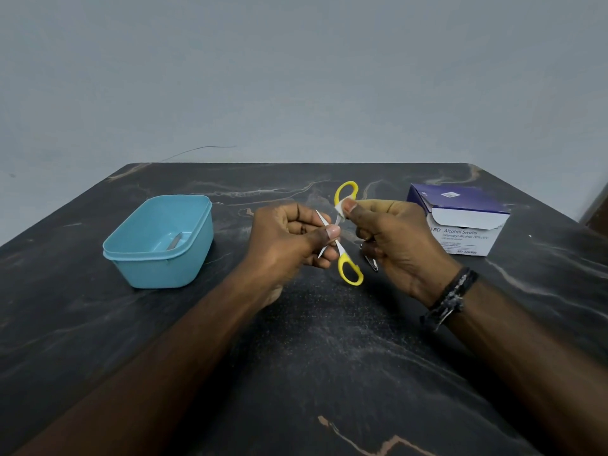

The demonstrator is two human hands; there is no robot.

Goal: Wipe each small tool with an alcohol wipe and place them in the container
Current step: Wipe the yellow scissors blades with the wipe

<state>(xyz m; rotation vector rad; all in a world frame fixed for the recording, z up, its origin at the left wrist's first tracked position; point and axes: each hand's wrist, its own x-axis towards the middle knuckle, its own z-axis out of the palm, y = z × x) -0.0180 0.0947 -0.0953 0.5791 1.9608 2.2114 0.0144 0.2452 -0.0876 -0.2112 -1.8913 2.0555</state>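
Underneath, dark marbled table (312,357) against plain grey wall (296,77).

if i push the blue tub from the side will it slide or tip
The tub looks like thin plastic holding only one small metal tool, so probably light. It is wide and low on the smooth table, so it would likely slide rather than tip.

Bare dark marbled worktop (312,340) lies before me; the blue plastic tub (138,258) flanks left, the purple-and-white cardboard swab box (460,238) right.

head view looks forward and down, close over the table (329,357)
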